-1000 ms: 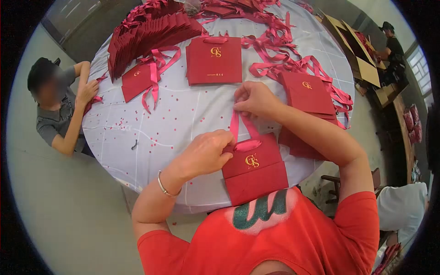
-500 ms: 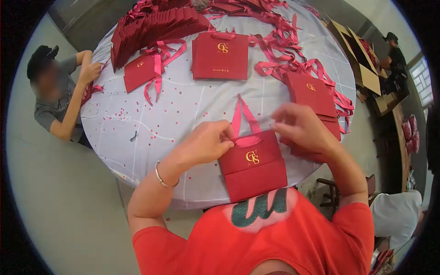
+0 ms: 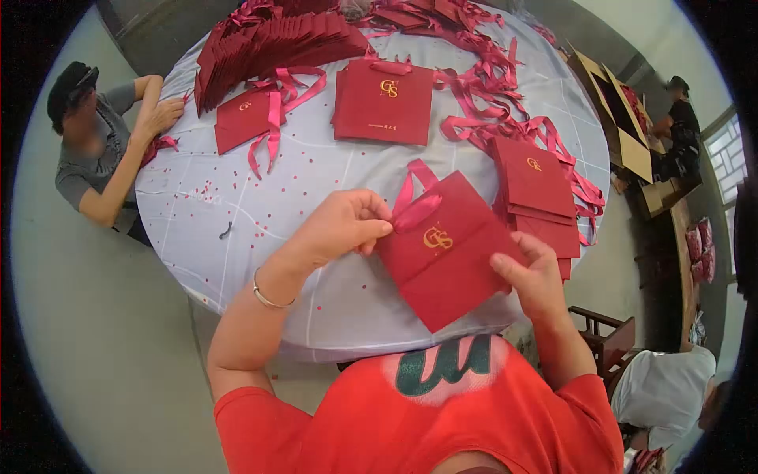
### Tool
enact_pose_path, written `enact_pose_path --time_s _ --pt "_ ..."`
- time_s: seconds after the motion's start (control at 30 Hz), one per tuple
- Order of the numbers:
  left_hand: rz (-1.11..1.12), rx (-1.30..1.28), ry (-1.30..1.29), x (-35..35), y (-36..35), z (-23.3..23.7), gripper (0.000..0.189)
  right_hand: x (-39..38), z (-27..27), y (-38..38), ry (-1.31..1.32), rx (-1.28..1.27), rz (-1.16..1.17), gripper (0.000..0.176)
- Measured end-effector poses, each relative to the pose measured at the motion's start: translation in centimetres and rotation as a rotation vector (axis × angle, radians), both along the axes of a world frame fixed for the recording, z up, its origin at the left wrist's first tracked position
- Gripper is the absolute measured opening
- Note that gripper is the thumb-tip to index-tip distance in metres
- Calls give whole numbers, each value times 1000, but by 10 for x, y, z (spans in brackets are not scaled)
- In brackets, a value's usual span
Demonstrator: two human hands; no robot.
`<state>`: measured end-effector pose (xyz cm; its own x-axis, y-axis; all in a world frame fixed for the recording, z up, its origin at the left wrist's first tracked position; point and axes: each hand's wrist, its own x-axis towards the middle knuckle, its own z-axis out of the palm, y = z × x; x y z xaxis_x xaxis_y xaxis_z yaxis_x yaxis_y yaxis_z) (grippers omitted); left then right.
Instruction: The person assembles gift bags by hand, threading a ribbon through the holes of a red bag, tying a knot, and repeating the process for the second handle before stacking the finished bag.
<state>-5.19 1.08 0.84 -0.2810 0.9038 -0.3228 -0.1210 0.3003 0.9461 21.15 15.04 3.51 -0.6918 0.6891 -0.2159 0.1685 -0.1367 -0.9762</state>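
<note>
A flat red paper gift bag [image 3: 462, 268] with a gold monogram hangs tilted between my hands over the near table edge. My left hand [image 3: 335, 229] pinches its upper left corner, beside the pink ribbon handle [image 3: 418, 212]. Thumb on the front, my right hand [image 3: 538, 275] grips the bag's lower right edge; those fingers are partly hidden behind it. Just beyond my right hand lies a stack of similar red bags [image 3: 538, 182] with pink ribbons.
Another pile of red bags [image 3: 384, 107] lies farther back, beside a single bag [image 3: 241, 122]. A long row of bags [image 3: 276, 51] leans at the far left. Red dots are scattered over the white tablecloth [image 3: 181, 213]. A person [image 3: 95, 150] sits at the left; open cardboard boxes [image 3: 612, 110] stand right.
The bag has turned and moved up off its earlier place. My right hand has come down from above the stack to grip the bag's right edge; my left hand still pinches its corner.
</note>
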Motion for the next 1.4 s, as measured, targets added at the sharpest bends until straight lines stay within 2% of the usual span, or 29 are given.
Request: enact_pose_path --time_s 0.03,0.1,0.13,0.17,0.2,0.23,0.3,0.33,0.37,0.4,0.43,0.5,0.53,0.57,0.63,0.67,0.73,0.77,0.83,0.87,0.97,1.03,1.13,1.2,1.23,1.3,1.33,1.4 --pt "-14 -11 -24 3 1 1 15 -5 7 4 -26 8 -31 25" --pt "55 21 52 11 1 1 17 -21 3 12 202 300 -92 20" --pt "128 110 183 12 0 -1 17 -30 17 9 224 408 -141 18" --pt "199 201 314 12 1 -2 17 -36 23 14 271 705 -126 20" --pt "188 206 318 10 2 3 17 -41 30 18 310 1003 -109 21" --pt "151 164 226 6 -1 9 20 -46 48 16 336 1361 -52 25" --pt "112 119 137 3 -3 15 25 -50 48 7 220 1628 124 33" --pt "158 156 31 2 -4 16 31 -55 35 -2 268 1713 138 30" --pt "205 193 -78 2 -4 16 37 -54 30 -13 164 1711 277 35" --pt "224 243 -84 1 -3 13 45 -52 25 -24 58 1700 419 40" --pt "223 240 -85 0 -3 12 45 -53 16 -32 -6 1762 517 39" --pt "174 -3 226 -4 -2 13 40 -58 7 -45 7 1723 589 34" --pt "189 -90 415 1 1 13 30 -60 0 -49 43 1728 588 31" --pt "187 -90 420 0 0 5 30 -61 -3 -54 47 1705 623 30" --pt "154 118 1001 -1 1 -13 25 -63 -8 -61 53 1634 713 28" --pt "167 101 977 3 1 -13 19 -65 -10 -64 108 1539 749 30" --pt "142 79 1157 9 -1 -5 20 -65 -13 -63 201 1355 838 38" --pt "135 43 1200 10 -1 -5 22 -61 -11 -58 179 1362 816 38" --pt "127 48 1207 10 -1 -2 23 -57 -2 -47 394 1246 704 36" --pt "139 30 1214 9 -2 -3 24 -54 6 -37 383 1242 590 29" --pt "154 121 1260 10 -3 -8 26 -40 28 9 226 1142 290 16" --pt "183 197 1307 15 -3 -9 27 -32 34 55 206 1204 78 9" --pt "212 236 1394 23 -4 -6 27 -20 33 135 -40 1180 -115 10" --pt "172 168 1411 27 -4 -5 27 -16 18 194 -199 1110 -168 14" --pt "178 170 1413 28 -4 -5 27 -16 10 220 -195 1115 -168 14" --pt "169 210 1366 28 -2 -8 24 -21 -5 263 -385 1214 -126 20" --pt "173 211 1372 27 -1 -9 24 -28 -14 278 -379 1217 -127 20" --pt "191 257 1326 26 1 -10 19 -41 -25 301 -442 1336 33 24"
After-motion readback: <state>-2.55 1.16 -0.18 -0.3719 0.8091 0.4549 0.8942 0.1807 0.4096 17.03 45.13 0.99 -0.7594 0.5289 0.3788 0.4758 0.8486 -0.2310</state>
